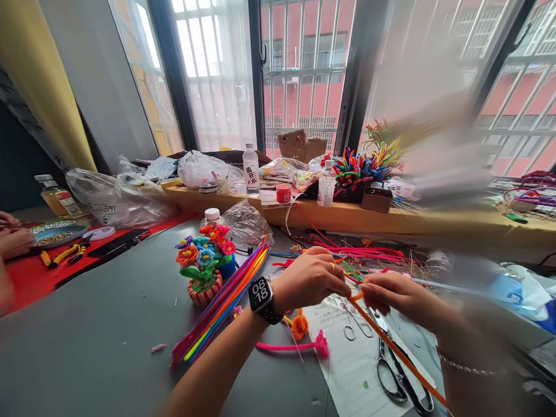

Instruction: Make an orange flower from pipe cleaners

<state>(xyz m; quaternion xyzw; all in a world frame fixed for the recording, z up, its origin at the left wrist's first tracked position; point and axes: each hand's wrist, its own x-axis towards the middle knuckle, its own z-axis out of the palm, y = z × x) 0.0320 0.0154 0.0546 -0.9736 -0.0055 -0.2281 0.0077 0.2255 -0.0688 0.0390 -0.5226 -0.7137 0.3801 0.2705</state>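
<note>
An orange pipe cleaner (402, 354) runs from between my two hands down to the lower right. My left hand (310, 275), with a watch at the wrist, pinches it near a bent end. Close beside it, my right hand (393, 292) has its fingers closed on the same short bend. Below them, black-handled scissors (393, 376) and a smaller metal pair (358, 324) lie on a sheet of paper (343, 373). Left of the paper are an orange pipe-cleaner flower (299, 325) and a pink one (320, 344) on a long stem.
A bundle of coloured pipe cleaners (226, 301) lies beside a small pot of pipe-cleaner flowers (204, 286). Bottles (251, 171) and a box of many-coloured stems (356, 174) stand on the ledge. At far left, another person's hands (13, 237) are near a tray (58, 233) and pliers (65, 255).
</note>
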